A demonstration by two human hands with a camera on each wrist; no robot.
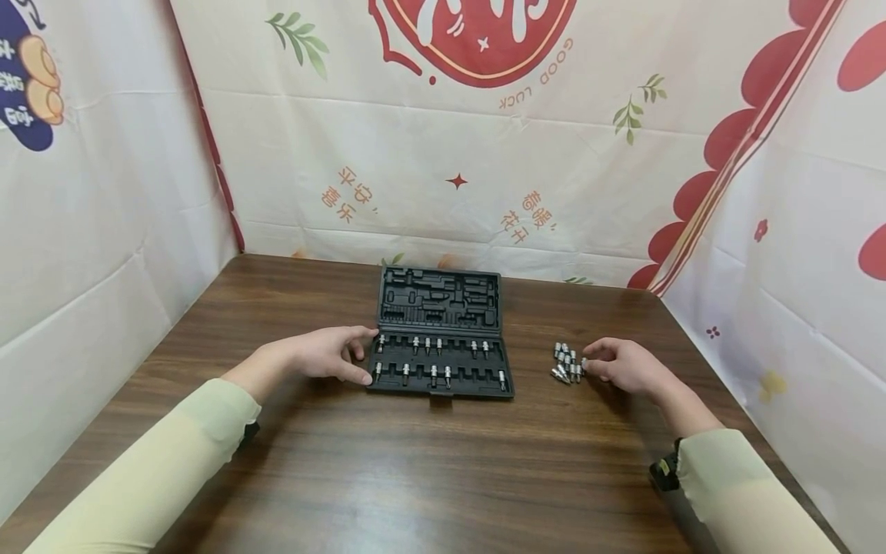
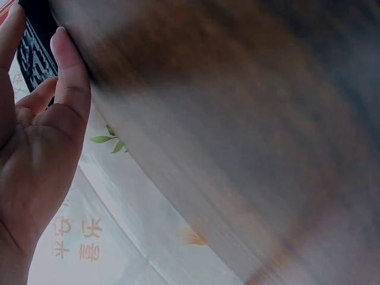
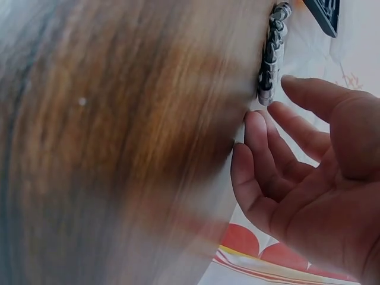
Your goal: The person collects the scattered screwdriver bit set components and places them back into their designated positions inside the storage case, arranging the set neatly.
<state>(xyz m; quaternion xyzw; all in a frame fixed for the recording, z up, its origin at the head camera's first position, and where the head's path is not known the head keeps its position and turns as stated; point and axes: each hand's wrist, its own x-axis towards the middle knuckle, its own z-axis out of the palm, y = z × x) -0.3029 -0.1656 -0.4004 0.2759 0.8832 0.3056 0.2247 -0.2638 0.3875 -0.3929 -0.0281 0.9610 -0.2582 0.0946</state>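
Note:
An open black case (image 1: 441, 396) lies on the table with its lid leaning back. Several silver bit sockets (image 1: 434, 375) sit in two rows in its lower half, among bare slots. My left hand (image 1: 321, 354) rests at the case's left edge, thumb at the front corner and index finger near the hinge. To the right of the case lies a small pile of loose bit sockets (image 1: 564, 356). My right hand (image 1: 623, 365) is at the pile's right side. In the right wrist view, thumb and index fingertips stand apart, right beside the nearest bit socket (image 3: 266, 95).
The brown wooden table (image 1: 415, 469) runs back to a white printed cloth (image 1: 415, 138) hung behind it and along both sides. Inside the case lid (image 1: 443, 296) are moulded recesses. A dark strap (image 1: 666, 468) is on the right wrist.

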